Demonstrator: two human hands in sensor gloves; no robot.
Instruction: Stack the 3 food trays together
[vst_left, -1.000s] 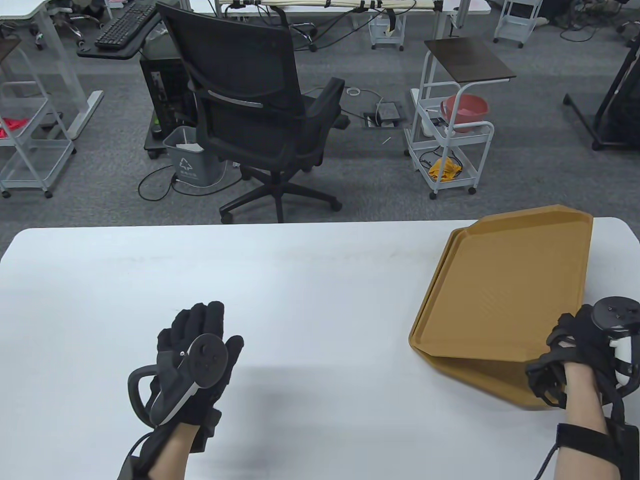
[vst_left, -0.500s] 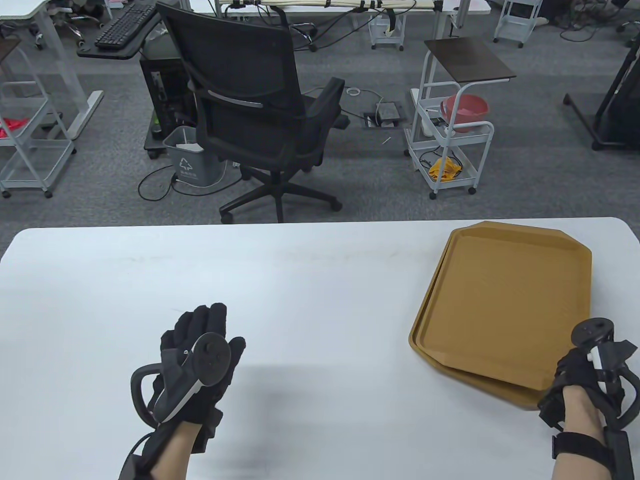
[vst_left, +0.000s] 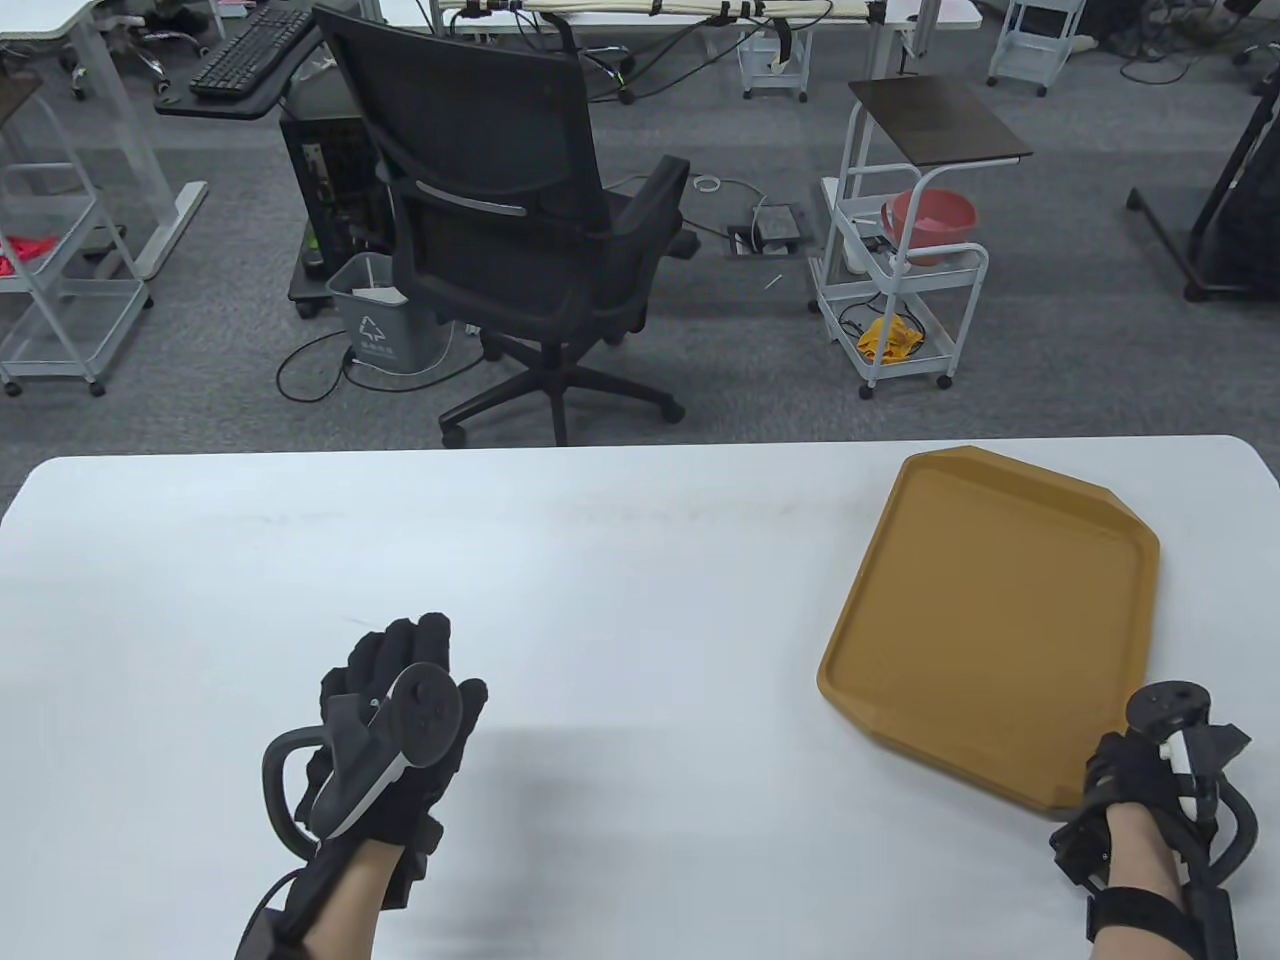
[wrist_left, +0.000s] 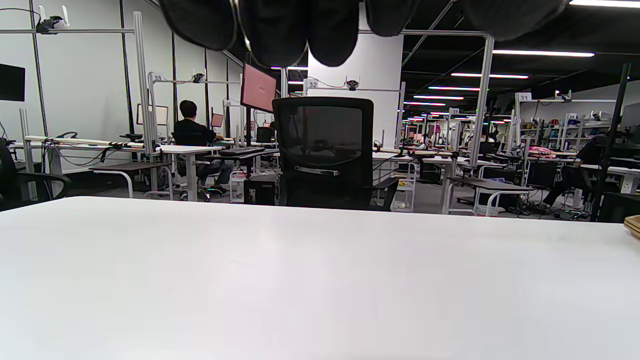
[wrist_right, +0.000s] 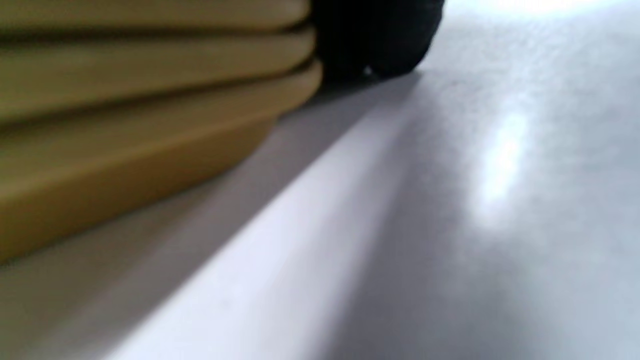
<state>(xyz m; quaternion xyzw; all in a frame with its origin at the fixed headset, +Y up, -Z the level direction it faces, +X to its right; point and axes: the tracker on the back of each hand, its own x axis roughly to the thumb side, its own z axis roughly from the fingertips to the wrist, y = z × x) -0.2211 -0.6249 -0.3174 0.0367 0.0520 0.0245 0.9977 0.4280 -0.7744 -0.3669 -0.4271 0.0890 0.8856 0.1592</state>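
Pulling away carelessly, the right hand, its grip unclear at the trays, could knock them askew; left hand open, empty.

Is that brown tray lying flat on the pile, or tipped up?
Flat. The top tray sits level, edges lined up; the right wrist view shows three rims layered closely together.

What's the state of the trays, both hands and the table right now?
tray stack: three rims nested in the right wrist view, lying flat on the table.
right hand: at the stack's near right corner; grip unclear.
left hand: fingers extended, holding nothing.
table: white, bears the stack.
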